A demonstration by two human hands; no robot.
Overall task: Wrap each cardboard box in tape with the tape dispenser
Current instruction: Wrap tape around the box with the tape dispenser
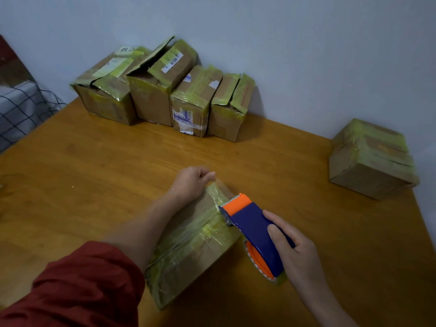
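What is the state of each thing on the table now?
near box: lying flat, partly wrapped in tape
tape dispenser: head against the near box
left hand: grips the near box's far end
right hand: holds the tape dispenser
four far boxes: taped, one flap raised
right box: taped, closed

A blue-and-orange tape dispenser [253, 228] touches the right edge of a tape-wrapped cardboard box [188, 246].

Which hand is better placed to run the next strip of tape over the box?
Right. The right hand grips the tape dispenser against the cardboard box; the left hand holds the box's far end.
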